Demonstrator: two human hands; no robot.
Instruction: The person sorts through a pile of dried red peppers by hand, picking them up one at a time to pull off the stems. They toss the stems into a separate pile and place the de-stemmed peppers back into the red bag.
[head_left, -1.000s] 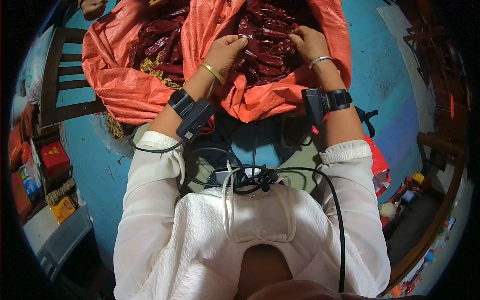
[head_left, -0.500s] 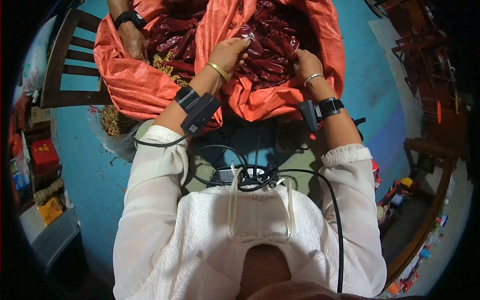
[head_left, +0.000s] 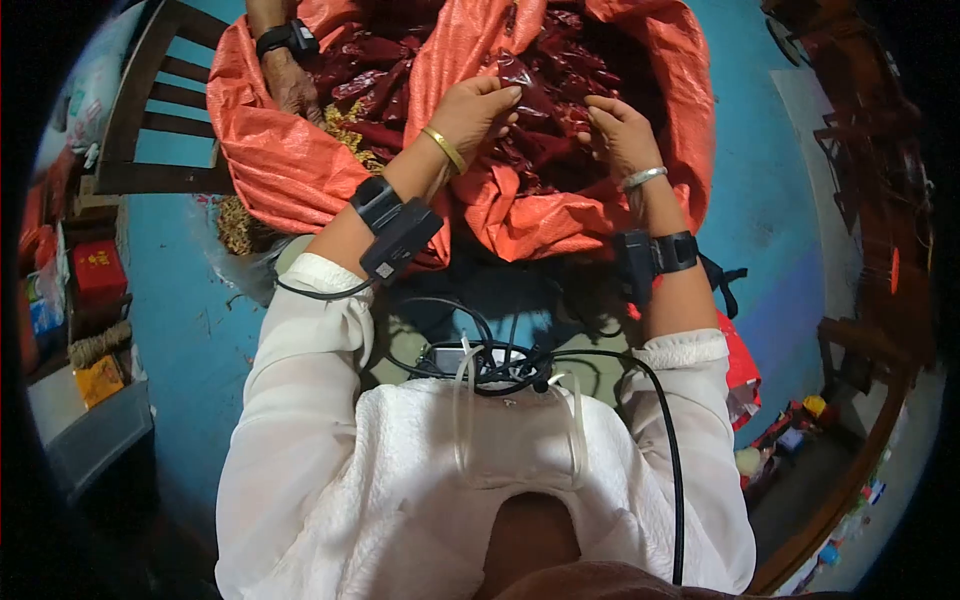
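My left hand [head_left: 478, 115] is closed in a pinch on a dark red dried chili pepper [head_left: 527, 82] with a shiny skin. Facing it, my right hand [head_left: 622, 135] has its fingers curled inward; what lies between the fingertips, if anything, is too small to make out. Both hands are over the mouth of an orange woven sack [head_left: 690, 110], whose rim is rolled down. Many more dried chilies [head_left: 545, 150] fill the sack beneath my hands.
At upper left, another person's hand [head_left: 290, 85] with a black wristband reaches into a second orange sack [head_left: 270, 150] of chilies and yellowish stems [head_left: 350, 135]. A wooden chair [head_left: 165, 120] stands beside it. A clear plastic bag [head_left: 235, 230] lies on the blue floor [head_left: 190, 330].
The view has shifted, so the sacks appear slightly lower and farther right. My right hand has turned a little at the wrist, while the chili stays in my left hand.
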